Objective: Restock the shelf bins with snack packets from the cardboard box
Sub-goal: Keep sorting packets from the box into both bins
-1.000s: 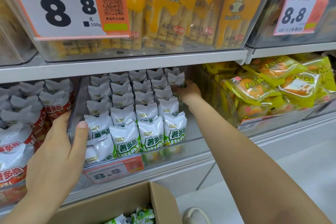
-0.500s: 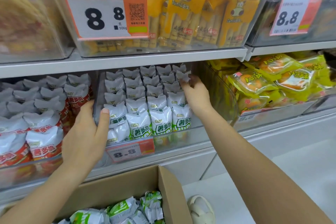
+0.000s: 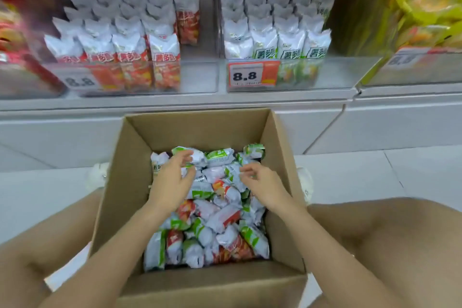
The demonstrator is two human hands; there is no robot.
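Head view: left hand [image 3: 172,177], right hand [image 3: 262,184] (both loose-fingered, grasping nothing) over snack packets [image 3: 215,210] in cardboard box [image 3: 125,182].

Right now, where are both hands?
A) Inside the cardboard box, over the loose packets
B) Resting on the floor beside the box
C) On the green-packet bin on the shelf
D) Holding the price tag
A: the left hand and the right hand are both down inside the cardboard box, fingers loosely curled just above the loose packets, and neither plainly grips one yet.
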